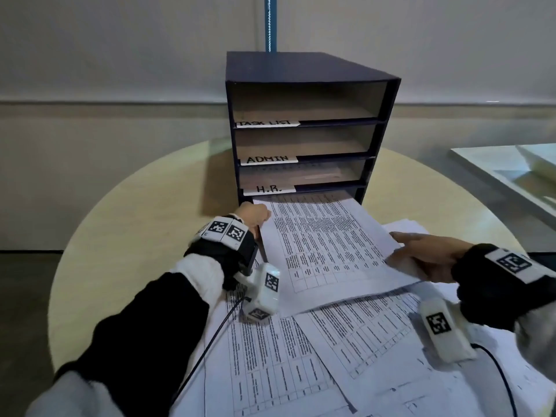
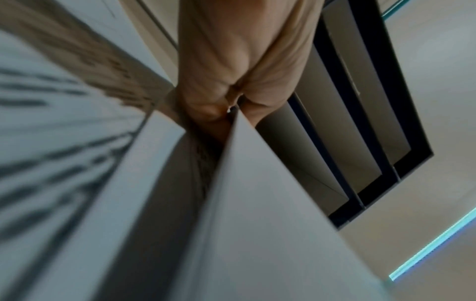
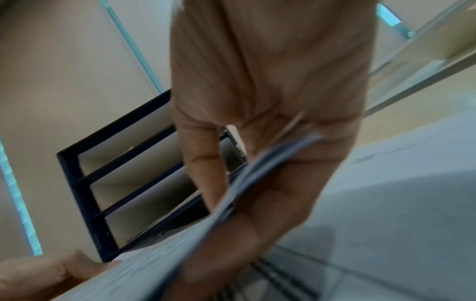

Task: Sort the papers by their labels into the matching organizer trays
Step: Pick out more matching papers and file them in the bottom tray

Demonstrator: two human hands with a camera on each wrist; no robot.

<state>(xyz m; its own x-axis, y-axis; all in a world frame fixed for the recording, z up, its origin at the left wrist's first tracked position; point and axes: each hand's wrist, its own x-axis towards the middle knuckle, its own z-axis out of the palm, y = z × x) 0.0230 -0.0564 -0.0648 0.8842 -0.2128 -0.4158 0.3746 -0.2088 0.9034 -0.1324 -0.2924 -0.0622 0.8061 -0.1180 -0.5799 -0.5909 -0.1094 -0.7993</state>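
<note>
Head view: a dark organizer (image 1: 304,127) stands on a round table (image 1: 126,212), its shelf strips hand-lettered "TASK LIST" (image 1: 267,123), "ADMIN" (image 1: 267,159) and "H.R." (image 1: 268,189). A printed sheet (image 1: 325,245) of tabled text, too small to read, has its far edge inside the bottom slot, under the "H.R." strip. The left hand (image 1: 252,215) pinches its left edge; the right hand (image 1: 427,251) grips its right edge, thumb on top. More printed papers (image 1: 301,371) lie loose on the table below.
</note>
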